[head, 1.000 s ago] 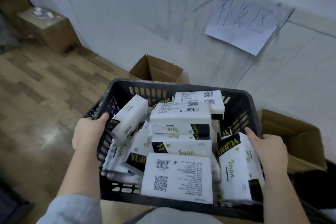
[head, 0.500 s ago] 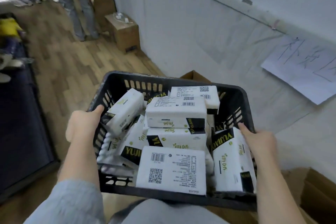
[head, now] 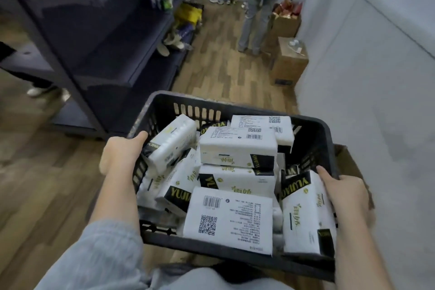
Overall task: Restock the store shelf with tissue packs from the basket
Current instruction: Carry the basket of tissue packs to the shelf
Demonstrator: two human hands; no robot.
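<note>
- The view has swung left since the earlier frame: the dark store shelf (head: 98, 37) now fills the upper left, and the handwritten paper sign has gone from view.
- The left hand (head: 120, 154) and right hand (head: 344, 192) keep their grip clamped on the black basket's (head: 235, 107) side rims.
- The tissue packs (head: 236, 147) lie heaped inside the basket as before.
- A standing person (head: 257, 14) now shows ahead beside cardboard boxes (head: 288, 63).

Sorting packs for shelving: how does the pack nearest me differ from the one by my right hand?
The nearest pack lies flat, showing barcode and QR code. The right-side pack stands on edge, showing its black YUJIAO band. Both are white tissue packs in the basket.
</note>
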